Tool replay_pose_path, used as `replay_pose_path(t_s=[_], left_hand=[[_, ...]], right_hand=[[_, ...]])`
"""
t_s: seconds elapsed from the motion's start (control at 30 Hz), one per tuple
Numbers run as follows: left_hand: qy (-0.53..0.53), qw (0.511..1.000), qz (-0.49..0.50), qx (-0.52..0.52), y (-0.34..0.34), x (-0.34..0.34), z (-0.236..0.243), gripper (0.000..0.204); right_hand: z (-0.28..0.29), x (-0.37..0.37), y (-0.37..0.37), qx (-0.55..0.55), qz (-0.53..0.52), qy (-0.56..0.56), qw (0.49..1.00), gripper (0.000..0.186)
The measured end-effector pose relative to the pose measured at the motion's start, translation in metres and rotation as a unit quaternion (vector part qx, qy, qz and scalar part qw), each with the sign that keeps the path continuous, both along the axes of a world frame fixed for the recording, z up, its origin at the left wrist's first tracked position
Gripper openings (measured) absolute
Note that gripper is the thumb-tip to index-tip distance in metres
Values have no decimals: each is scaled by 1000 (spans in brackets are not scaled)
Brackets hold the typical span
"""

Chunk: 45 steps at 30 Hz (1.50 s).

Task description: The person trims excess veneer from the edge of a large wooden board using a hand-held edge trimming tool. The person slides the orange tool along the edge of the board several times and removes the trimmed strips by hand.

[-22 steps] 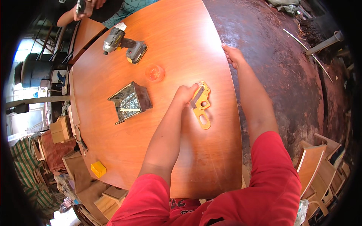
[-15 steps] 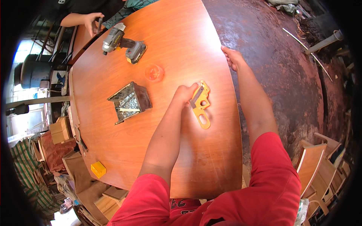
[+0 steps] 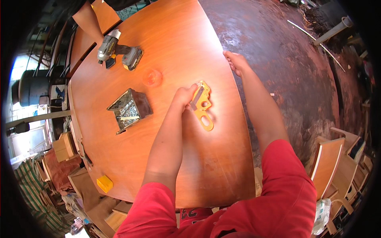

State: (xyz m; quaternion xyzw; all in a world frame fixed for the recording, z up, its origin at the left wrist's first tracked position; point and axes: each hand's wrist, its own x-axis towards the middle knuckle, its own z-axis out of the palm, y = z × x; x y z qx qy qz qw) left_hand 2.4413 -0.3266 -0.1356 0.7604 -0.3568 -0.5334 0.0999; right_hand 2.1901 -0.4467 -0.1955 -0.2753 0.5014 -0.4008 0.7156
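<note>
My left hand (image 3: 185, 96) is closed around a flat yellow plastic tool (image 3: 204, 104) with round and oval holes. A dark flat bar lies along the tool, beside my fingers. The tool is over the orange-brown wooden tabletop (image 3: 170, 43); I cannot tell if it rests on it. My right hand (image 3: 237, 63) is at the tabletop's right edge, with its fingers curled and closed against that edge. Left of my left hand stand a dark open box (image 3: 143, 104) of small metal pieces and, farther back, a translucent orange round container (image 3: 152, 77).
A cordless drill (image 3: 109, 48) lies at the far left, with a co-worker's arm (image 3: 89, 23) reaching in behind it. A small yellow box (image 3: 104, 184) sits at the near left corner. Curved wooden pieces (image 3: 328, 166) are stacked at the right, beside the dark floor (image 3: 293, 103).
The view has shifted, so the tabletop and its objects appear farther left. The co-worker's hand has come down to the drill, where a dark object now shows. My hands keep their holds.
</note>
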Motion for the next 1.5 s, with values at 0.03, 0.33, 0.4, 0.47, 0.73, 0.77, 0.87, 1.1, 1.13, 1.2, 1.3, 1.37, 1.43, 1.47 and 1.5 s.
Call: replay_pose_path(t_s=[0.03, 0.33, 0.4, 0.47, 0.73, 0.77, 0.87, 1.1, 1.13, 1.2, 1.3, 1.37, 1.43, 1.47, 1.5], left_hand=[[13, 1000, 6, -4, 0, 0, 0, 62], [19, 1000, 16, -4, 2, -3, 14, 56], [13, 1000, 12, 0, 4, -6, 19, 54], [8, 1000, 7, 3, 6, -6, 21, 53], [22, 1000, 0, 8, 2, -1, 6, 47], [15, 1000, 0, 8, 2, -3, 3, 46], [54, 998, 11, 7, 5, 6, 0, 44], [44, 999, -2, -28, 0, 9, -11, 45], [35, 999, -7, -34, 0, 4, -10, 45], [53, 997, -21, -43, 1, 6, -8, 45], [58, 996, -43, -45, 2, 1, -6, 39], [34, 997, -40, -63, -4, 3, -13, 40], [90, 990, -64, -92, 2, -1, -16, 43], [68, 989, -74, -106, -12, 14, -20, 46], [69, 986, -96, -120, -9, 11, -22, 48]], right_hand=[[0, 2, 1, 1, -3, 0, 1000, 25], [3, 4, 5, 11, -15, -15, 1000, 20], [2, 5, 8, 22, -21, -20, 999, 20], [5, 7, 12, 20, -26, -18, 999, 21], [-8, -24, 117, 2, 26, -63, 998, 25], [-11, -32, 140, 8, 16, -60, 998, 25], [-7, -48, 224, 37, 9, -43, 998, 23], [15, -86, 397, 71, -6, 43, 997, 22], [17, -91, 423, 65, -25, 27, 997, 24], [16, -104, 470, 82, -26, 45, 995, 24], [18, -126, 547, 112, -37, 68, 991, 27], [19, -135, 593, 118, -37, 107, 987, 28], [22, -132, 636, 101, -81, 98, 987, 32], [19, -123, 646, 87, -138, 36, 986, 34], [16, -119, 658, 75, -197, -19, 977, 35]])
